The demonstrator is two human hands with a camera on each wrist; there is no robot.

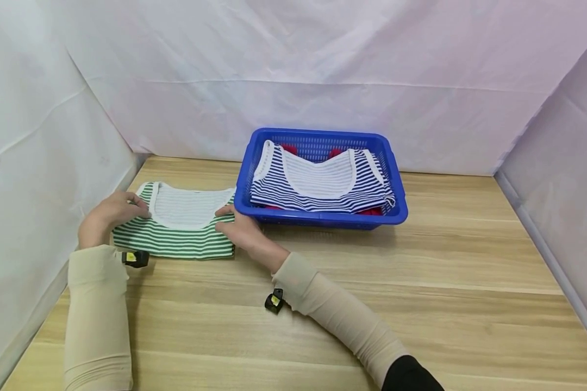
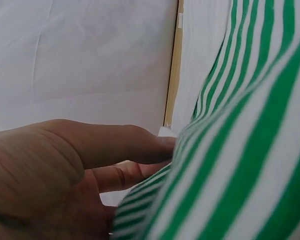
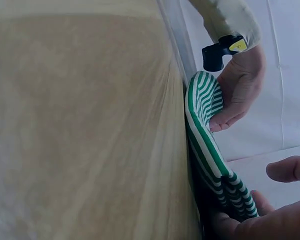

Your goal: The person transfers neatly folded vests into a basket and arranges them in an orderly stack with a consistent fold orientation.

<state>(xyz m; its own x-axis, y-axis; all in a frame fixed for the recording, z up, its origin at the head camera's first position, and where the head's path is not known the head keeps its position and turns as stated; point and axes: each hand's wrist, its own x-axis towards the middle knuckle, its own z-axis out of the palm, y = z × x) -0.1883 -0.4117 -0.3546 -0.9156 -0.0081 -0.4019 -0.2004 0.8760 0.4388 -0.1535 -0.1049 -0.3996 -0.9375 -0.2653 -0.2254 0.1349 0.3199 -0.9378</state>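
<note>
A folded green-and-white striped tank top (image 1: 173, 239) with a white neckline lies on the left part of the table. At its left end, my left hand (image 1: 112, 213) pinches the edge; the left wrist view shows the thumb (image 2: 135, 142) against the cloth and fingers partly hidden by it. My right hand (image 1: 244, 231) is at the opposite end, beside the basket. In the right wrist view its lower fingers (image 3: 225, 225) reach under the tank top's edge, while the thumb (image 3: 290, 169) stands apart from the fabric.
A blue plastic basket (image 1: 318, 219) stands at the back middle, close to the right hand. It holds a folded navy-and-white striped tank top (image 1: 298, 198) over red cloth (image 1: 372, 211). White sheeting (image 1: 323, 70) surrounds the wooden table (image 1: 445, 282) at the back and sides.
</note>
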